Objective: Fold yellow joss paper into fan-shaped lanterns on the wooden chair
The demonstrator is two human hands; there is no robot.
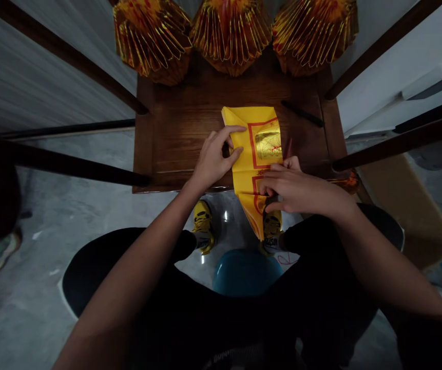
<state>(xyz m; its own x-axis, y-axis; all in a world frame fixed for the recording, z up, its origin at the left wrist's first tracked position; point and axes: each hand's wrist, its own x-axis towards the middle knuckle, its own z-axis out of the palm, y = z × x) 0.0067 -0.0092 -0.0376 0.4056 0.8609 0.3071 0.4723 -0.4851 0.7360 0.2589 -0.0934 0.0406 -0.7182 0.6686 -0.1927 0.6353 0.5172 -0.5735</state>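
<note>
Yellow paper with red frames and a gold foil patch lies on the brown wooden surface, its lower end hanging over the front edge. My left hand rests on its left side, index finger and thumb spread apart on the sheet. At the right edge, near the lower red frame, my right hand has its fingers curled on the paper, gripping it. Just above my right hand, a thin reddish stick-like item is partly visible; what it is I cannot tell.
Three pleated gold-and-red paper ornaments stand along the back. A black pen-like stick lies to the right. Dark wooden bars flank the surface. Below are a blue stool and, at right, a cardboard box.
</note>
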